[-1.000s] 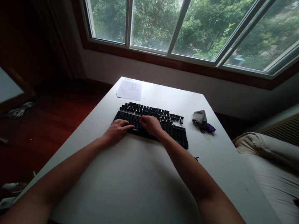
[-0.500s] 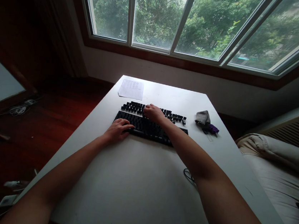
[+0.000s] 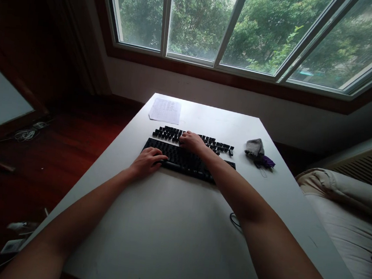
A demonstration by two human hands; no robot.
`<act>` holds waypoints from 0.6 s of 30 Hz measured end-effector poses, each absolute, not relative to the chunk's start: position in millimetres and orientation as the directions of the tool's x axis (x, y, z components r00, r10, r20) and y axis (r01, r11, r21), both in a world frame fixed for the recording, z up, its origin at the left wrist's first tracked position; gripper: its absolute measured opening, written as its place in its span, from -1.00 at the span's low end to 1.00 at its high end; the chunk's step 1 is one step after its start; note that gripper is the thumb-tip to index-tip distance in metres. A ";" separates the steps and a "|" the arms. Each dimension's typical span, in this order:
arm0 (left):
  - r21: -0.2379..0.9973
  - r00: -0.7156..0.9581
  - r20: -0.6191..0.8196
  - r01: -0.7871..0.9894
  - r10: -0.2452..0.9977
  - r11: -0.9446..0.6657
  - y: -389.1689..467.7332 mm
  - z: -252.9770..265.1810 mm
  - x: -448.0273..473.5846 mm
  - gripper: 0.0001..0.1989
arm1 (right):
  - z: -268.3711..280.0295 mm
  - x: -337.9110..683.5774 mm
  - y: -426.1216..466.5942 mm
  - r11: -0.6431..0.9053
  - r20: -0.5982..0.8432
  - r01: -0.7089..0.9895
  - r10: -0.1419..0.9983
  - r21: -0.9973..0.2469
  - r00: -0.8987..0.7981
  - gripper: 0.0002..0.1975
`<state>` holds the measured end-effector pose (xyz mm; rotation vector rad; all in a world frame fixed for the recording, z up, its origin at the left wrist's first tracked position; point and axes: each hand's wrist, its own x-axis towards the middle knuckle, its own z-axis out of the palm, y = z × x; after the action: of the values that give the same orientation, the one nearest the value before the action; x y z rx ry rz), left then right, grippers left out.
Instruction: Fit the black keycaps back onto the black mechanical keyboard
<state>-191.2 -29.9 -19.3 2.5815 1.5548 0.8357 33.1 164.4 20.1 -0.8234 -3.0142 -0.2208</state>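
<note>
A black keyboard [image 3: 188, 161] lies across the white table. Behind it stand loose black keycaps [image 3: 169, 132] in rows. My left hand [image 3: 148, 158] rests on the keyboard's left front corner, its fingers stretched and thumb pointing right along the front edge. Over the gap between the keyboard's back edge and the keycap rows is my right hand [image 3: 190, 141], fingers curled together in a pinch. Whatever is between those fingertips is too small and covered to make out. My right hand and forearm hide some keycaps and part of the keyboard.
A printed paper sheet [image 3: 165, 110] lies at the table's back left. On the right are a grey cloth [image 3: 255, 148] and a purple item [image 3: 267, 162]. A black cable [image 3: 235, 220] shows beside my right forearm. The table [image 3: 167, 240] stands before a window.
The whole view has shifted slightly. Both hands keep nearly the same places at the keyboard, with no clear change in their grip.
</note>
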 end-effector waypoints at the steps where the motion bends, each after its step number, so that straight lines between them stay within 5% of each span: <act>1: 0.277 0.363 0.432 0.818 0.825 -0.505 -29.9 -19.2 -191.2 -0.62 | 19.6 33.7 164.7 0.853 0.049 0.505 0.503 0.131 -0.863 -0.83; 9: 0.270 0.365 0.427 0.822 0.827 -0.502 -28.6 -20.7 -189.8 -0.61 | 23.1 53.6 140.7 0.835 0.209 0.548 0.546 -0.051 -0.811 -0.82; 14: 0.255 0.360 0.423 0.833 0.832 -0.490 -28.3 -22.5 -186.1 -0.61 | 26.0 67.4 102.7 0.833 0.124 0.484 0.528 -0.270 -0.840 -0.85; 18: 0.250 0.359 0.418 0.838 0.834 -0.486 -29.0 -21.5 -183.3 -0.61 | 26.2 70.8 80.2 0.817 0.076 0.477 0.525 -0.325 -0.848 -0.84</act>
<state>-183.3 -29.0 -21.5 2.5951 1.5961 0.7927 70.8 80.2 26.2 -0.7881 -2.8381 0.4443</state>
